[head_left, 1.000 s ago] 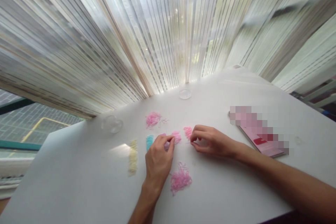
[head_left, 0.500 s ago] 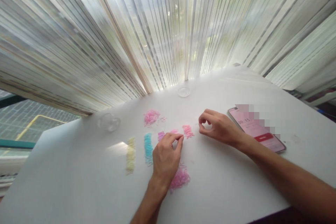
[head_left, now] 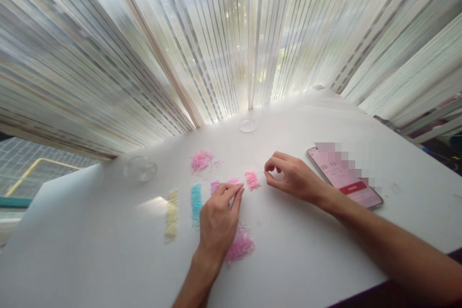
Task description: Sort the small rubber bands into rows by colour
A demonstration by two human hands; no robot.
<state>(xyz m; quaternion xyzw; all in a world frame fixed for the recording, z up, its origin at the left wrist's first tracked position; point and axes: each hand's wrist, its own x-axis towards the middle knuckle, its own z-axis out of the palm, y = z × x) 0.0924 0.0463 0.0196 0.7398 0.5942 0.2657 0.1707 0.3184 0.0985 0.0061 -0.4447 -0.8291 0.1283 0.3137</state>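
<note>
My left hand is over the near middle of the white table, thumb and fingertips pinched together; anything between them is too small to make out. Partly under it lie a purple row and a pink row of small rubber bands, and a magenta heap beside the wrist. To the right, my right hand is closed in a pinch, with a faint pale bit at its tips that I cannot name. Between the hands sits a coral-pink row. Left of my left hand are a blue row and a yellow row.
Farther back lies a loose pink heap of bands. A clear round lid or dish and a clear container stand near the curtain. A phone showing a timer lies beside my right forearm on the table.
The view has turned slightly, so the table and its things sit a little farther left. Both hands stay pinched in nearly the same places; the left fingers look somewhat straighter.
</note>
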